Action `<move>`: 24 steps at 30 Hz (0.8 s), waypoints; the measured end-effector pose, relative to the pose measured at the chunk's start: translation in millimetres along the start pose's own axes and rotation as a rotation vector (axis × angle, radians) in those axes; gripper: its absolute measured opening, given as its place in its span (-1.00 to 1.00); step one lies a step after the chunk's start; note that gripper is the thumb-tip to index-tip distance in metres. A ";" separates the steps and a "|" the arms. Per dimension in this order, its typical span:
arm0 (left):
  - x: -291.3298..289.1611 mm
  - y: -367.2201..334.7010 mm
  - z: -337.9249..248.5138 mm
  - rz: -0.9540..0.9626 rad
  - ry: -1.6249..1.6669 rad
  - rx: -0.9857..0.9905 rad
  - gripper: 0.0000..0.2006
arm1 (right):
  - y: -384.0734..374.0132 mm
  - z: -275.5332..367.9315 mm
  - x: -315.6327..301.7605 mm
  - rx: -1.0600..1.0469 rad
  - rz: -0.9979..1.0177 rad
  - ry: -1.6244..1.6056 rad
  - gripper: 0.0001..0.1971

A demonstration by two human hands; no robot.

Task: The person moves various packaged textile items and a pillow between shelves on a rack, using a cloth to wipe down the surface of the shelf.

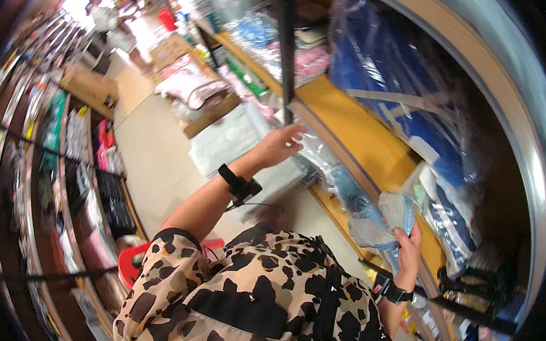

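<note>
My hands are well apart. My right hand (408, 244) is closed on a grey cloth (369, 234) with light-blue edging, thumb pressed on its near side; the cloth spreads in two lobes off to my right, in front of the yellow shelf (357, 129). My left hand (279, 147) reaches forward with its fingers loosely parted, near the shelf's front edge and just below the black post (284, 52); I can't tell whether its fingertips touch the plastic-wrapped goods there.

The shelf's metal-trimmed edge runs slantwise between my hands. A stretch of yellow board shows behind it, bounded by a big blue pack (380, 58) and a navy pack (448, 219). To my left, pale floor (154, 163) gives room between the stacked racks (41, 181) and the white packs (231, 137) below my left hand.
</note>
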State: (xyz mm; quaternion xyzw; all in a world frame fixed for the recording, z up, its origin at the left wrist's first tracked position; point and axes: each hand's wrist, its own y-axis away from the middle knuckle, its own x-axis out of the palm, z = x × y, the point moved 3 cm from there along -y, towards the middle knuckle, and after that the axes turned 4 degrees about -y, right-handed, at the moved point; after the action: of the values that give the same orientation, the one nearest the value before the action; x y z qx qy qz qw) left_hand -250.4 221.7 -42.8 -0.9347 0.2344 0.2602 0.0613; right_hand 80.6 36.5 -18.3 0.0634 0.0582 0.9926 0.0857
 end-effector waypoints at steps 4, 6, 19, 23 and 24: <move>-24.0 57.3 61.9 -0.009 0.063 -0.294 -0.63 | -7.4 -12.4 30.1 0.089 0.022 -0.057 -0.53; -40.2 79.4 86.8 -0.095 0.162 -0.387 -0.64 | -11.7 -12.9 44.9 0.038 0.020 -0.120 -0.54; -135.7 153.2 177.7 -0.274 0.614 -0.643 -0.67 | 17.4 -38.4 137.8 -0.048 -0.141 0.008 -0.63; -145.8 156.4 180.3 -0.165 0.493 -0.640 -0.66 | 22.6 -37.3 184.6 -0.208 -0.151 0.523 -0.63; -142.8 152.7 174.4 -0.084 0.478 -0.572 -0.65 | 24.0 -33.7 195.5 -0.291 -0.145 0.732 -0.64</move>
State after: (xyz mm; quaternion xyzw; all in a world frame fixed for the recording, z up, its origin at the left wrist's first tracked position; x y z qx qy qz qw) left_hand -509.8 186.2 -117.6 -0.9573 0.1212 0.0866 -0.2479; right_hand -118.9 44.2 -25.8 -0.3115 -0.0522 0.9389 0.1370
